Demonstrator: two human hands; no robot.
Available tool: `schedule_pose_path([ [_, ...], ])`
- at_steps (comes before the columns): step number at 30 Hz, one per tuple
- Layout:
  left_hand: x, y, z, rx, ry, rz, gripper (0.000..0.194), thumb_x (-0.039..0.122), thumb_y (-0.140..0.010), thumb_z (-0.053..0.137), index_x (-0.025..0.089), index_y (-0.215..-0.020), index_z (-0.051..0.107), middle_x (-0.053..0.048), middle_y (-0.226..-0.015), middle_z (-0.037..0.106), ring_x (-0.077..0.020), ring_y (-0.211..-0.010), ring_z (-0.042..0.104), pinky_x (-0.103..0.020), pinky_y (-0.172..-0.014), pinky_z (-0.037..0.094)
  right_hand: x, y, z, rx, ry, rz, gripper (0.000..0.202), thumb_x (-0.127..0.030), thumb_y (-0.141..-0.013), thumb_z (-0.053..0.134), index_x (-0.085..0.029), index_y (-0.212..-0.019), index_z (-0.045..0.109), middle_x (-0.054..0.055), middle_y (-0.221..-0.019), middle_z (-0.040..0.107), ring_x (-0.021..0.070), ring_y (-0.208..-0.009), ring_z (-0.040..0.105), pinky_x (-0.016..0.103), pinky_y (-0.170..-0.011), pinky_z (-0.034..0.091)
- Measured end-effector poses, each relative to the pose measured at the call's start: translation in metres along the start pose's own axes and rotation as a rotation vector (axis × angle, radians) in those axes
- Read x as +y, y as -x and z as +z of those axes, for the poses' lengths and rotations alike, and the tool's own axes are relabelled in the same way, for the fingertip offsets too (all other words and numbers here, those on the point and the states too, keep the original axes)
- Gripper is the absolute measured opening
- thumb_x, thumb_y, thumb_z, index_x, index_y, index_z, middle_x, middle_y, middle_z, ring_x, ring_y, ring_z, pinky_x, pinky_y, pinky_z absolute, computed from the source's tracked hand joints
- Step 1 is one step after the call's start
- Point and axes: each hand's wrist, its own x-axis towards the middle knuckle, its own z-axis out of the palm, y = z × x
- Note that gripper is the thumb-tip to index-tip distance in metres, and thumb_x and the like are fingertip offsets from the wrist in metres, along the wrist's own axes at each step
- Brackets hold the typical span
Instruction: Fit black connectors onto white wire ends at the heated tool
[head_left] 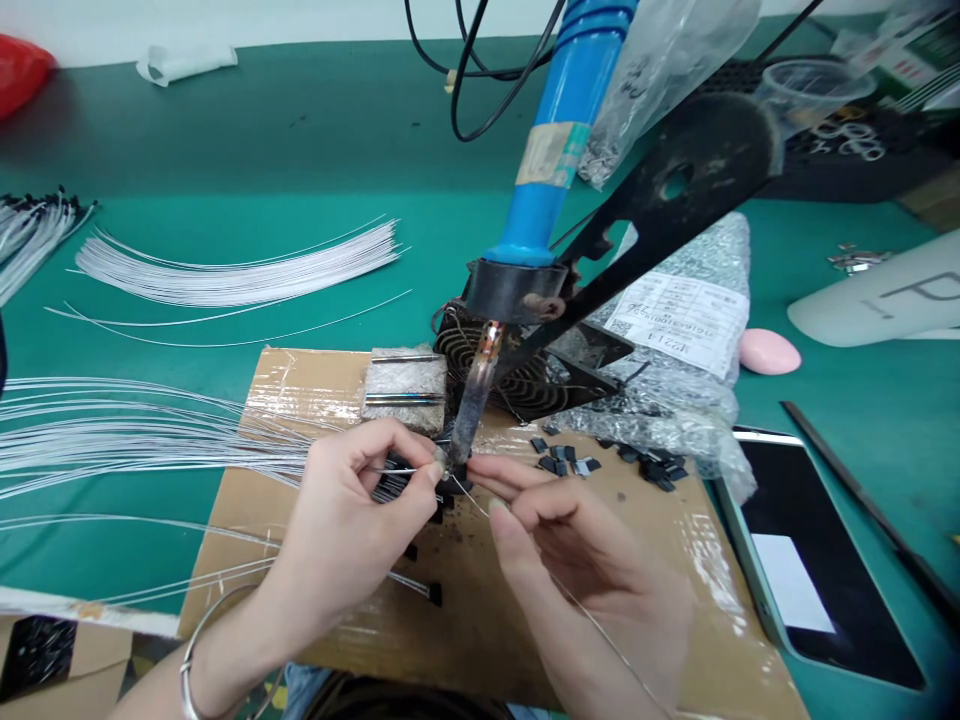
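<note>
A soldering iron with a blue handle point(541, 190) is clamped tip-down, its dark tip ending between my hands. My left hand point(356, 515) pinches the end of a thin white wire just left of the tip; the small part at its end is hidden by my fingers and the iron. My right hand point(592, 560) holds a thin strand of solder wire point(600, 630) between thumb and fingers. The strand runs up to the tip and trails down across the palm. White wires point(150, 440) extend left from behind my left hand, and some with black ends lie beneath it.
A black metal stand point(675, 170) carries the iron above a cardboard sheet point(675, 590). Behind the tip sits a fan point(525, 380), beside a fibrous block point(405, 390). Small black pieces point(570, 458) lie to the right, near a phone point(825, 560). More wires point(240, 265) lie at the back left.
</note>
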Motion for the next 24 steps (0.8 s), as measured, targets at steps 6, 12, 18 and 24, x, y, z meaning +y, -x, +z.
schedule_pose_path([
  [6, -0.0006, 0.0006, 0.0002, 0.004, -0.001, -0.015, 0.012, 0.012, -0.081, 0.068, 0.019, -0.071, 0.070, 0.000, -0.075, 0.079, -0.0135, -0.071, 0.070, -0.021, -0.066, 0.053, 0.0001, -0.0001, -0.0005, -0.011, 0.000, -0.009, 0.025, -0.028, -0.098, 0.072, -0.024, -0.075, 0.064, 0.007, -0.114, 0.083, 0.0236, -0.116, 0.079, 0.033, -0.099, 0.064],
  [12, -0.0008, 0.0013, -0.0006, 0.001, -0.024, -0.016, 0.013, 0.012, -0.081, 0.068, 0.019, -0.070, 0.070, 0.000, -0.074, 0.078, -0.0135, -0.068, 0.068, -0.022, -0.063, 0.051, 0.0004, -0.0005, 0.0007, -0.003, 0.004, -0.003, 0.024, -0.028, -0.098, 0.072, -0.024, -0.076, 0.065, 0.006, -0.113, 0.083, 0.0217, -0.115, 0.078, 0.030, -0.098, 0.064],
  [18, -0.0007, 0.0024, -0.0010, -0.003, -0.012, -0.011, 0.012, 0.012, -0.081, 0.069, 0.019, -0.071, 0.071, 0.000, -0.075, 0.078, -0.0139, -0.069, 0.069, -0.022, -0.065, 0.053, 0.0010, 0.0000, 0.0012, 0.012, 0.033, -0.034, 0.024, -0.029, -0.098, 0.074, -0.025, -0.076, 0.065, 0.007, -0.110, 0.083, 0.0220, -0.111, 0.080, 0.030, -0.096, 0.064],
  [24, -0.0015, 0.0014, -0.0001, 0.002, 0.002, -0.008, 0.012, 0.013, -0.081, 0.069, 0.019, -0.071, 0.070, -0.002, -0.076, 0.079, -0.0158, -0.072, 0.071, -0.024, -0.068, 0.055, -0.0001, 0.0002, 0.0008, 0.013, 0.017, -0.022, 0.024, -0.029, -0.098, 0.074, -0.024, -0.075, 0.065, 0.008, -0.111, 0.083, 0.0226, -0.111, 0.079, 0.030, -0.096, 0.064],
])
